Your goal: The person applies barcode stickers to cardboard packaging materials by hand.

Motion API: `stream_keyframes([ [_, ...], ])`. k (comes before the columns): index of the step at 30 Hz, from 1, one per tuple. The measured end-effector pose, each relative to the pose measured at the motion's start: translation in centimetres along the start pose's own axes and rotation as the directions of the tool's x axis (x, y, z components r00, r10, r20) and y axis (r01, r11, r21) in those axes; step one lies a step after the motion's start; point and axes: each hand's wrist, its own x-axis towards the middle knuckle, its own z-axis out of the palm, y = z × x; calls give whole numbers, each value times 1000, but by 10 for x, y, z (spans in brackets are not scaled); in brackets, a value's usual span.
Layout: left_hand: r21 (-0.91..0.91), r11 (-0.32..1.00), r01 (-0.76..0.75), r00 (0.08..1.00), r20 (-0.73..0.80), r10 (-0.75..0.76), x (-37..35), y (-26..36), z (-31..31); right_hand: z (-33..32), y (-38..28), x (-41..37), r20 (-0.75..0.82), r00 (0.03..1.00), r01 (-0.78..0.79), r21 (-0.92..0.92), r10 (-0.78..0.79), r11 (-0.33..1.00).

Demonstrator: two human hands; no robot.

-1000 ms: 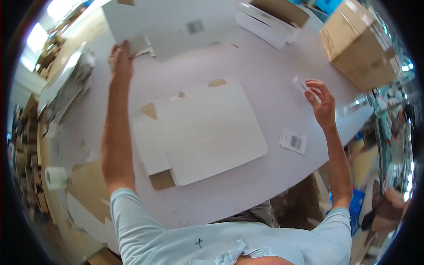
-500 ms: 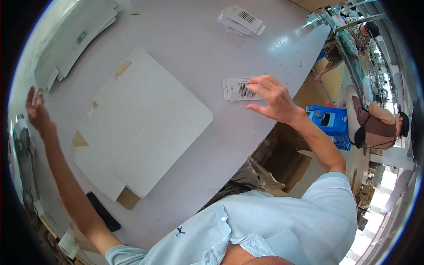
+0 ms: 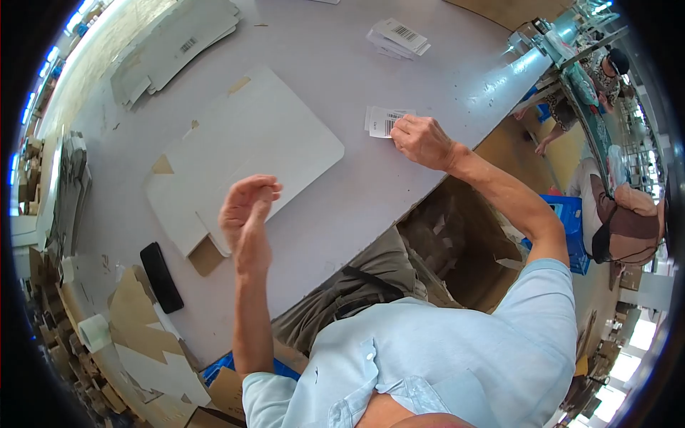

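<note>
My right hand [image 3: 426,145] is closed, thumb and fingertips pinching the near edge of the top card in a small pile of white barcode labels [image 3: 381,123]. My left hand [image 3: 247,217] hovers over the near edge of a flat white cardboard piece [image 3: 264,132], fingers loosely curled and nothing visible in them. That cardboard lies on the table, with brown tape-like patches along its far-left edge and a brown flap at its near corner. A second pile of barcode labels [image 3: 399,37] lies farther back.
A stack of white cardboard pieces [image 3: 178,50] sits at the far left of the table [image 3: 342,214]. Near the left side lies a black case-like object [image 3: 161,277]. An open cardboard box [image 3: 471,242] stands below the right table edge. Other people work at the right.
My left hand has come from the far-left stack over to the near edge of the cardboard. My right hand has closed from open fingers onto the barcode label. The view has shifted.
</note>
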Motion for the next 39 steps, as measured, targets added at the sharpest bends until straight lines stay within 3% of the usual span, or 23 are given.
stream_keyframes([
  [1,-39,999,31,1000,4,-31,-5,-4,5,-1,-4,1,-72,997,-4,7,4,1000],
  [5,-180,968,175,984,69,-165,-15,-10,32,-20,-19,0,-76,997,11,-6,-11,1000],
  [7,-273,812,516,853,251,-457,-16,-5,47,-46,-43,14,-348,931,94,-59,-109,994],
  [8,-281,814,508,859,234,-455,-16,-5,55,-56,-55,20,-349,929,112,-52,-123,992],
  [10,-374,704,604,794,367,-486,-15,-6,66,-68,-80,32,-298,917,262,-55,-266,963],
  [11,-391,767,509,858,300,-416,-17,-14,70,-69,-88,35,-266,904,330,-62,-334,942],
  [12,-390,770,504,862,287,-419,-20,-20,65,-69,-97,38,-272,900,338,-54,-339,940],
  [15,-355,884,303,949,31,-312,-27,-23,50,-67,-114,43,-394,917,166,229,-65,959],
  [16,-356,887,293,951,10,-310,-31,-22,43,-61,-116,38,-396,915,184,238,-77,954],
  [17,-353,897,267,955,-26,-294,-36,-20,34,-50,-119,31,-237,934,-73,604,266,793],
  [18,-348,906,241,959,-61,-278,-40,-20,27,-41,-124,29,47,858,-317,832,511,456],
  [19,-346,907,238,957,-76,-280,-45,-19,23,-32,-128,29,241,804,-377,914,544,152],
  [20,-358,908,217,957,-106,-271,-49,-19,19,-24,-133,30,244,806,-375,915,539,146],
  [22,-362,910,200,956,-132,-263,-54,-18,15,-16,-145,37,398,776,-362,916,490,-171],
  [28,-401,904,149,945,-210,-249,-70,-19,3,-14,-160,58,407,803,-347,913,436,-214],
  [31,-310,935,175,920,-286,-267,-76,-16,0,-13,-162,65,366,818,-302,930,443,-210],
  [32,141,989,-45,894,-437,104,-78,-15,1,-15,-164,67,369,819,-307,929,439,-208],
  [33,583,790,-192,779,-398,483,-78,-12,3,-20,-165,71,356,830,-348,932,430,-99],
  [34,584,790,-187,779,-402,481,-77,-7,3,-24,-169,75,344,840,-383,924,420,9],
  [36,695,591,-409,811,-19,584,-77,6,1,-30,-180,80,380,858,-420,906,346,46],
  [37,615,705,-355,884,-26,468,-79,10,4,-33,-185,84,408,871,-446,890,274,92],
  [38,619,703,-349,883,-35,469,-81,8,7,-37,-190,87,409,873,-445,891,264,93],
  [39,273,931,-244,950,-128,286,-82,5,9,-41,-194,90,424,885,-433,902,194,4],
])
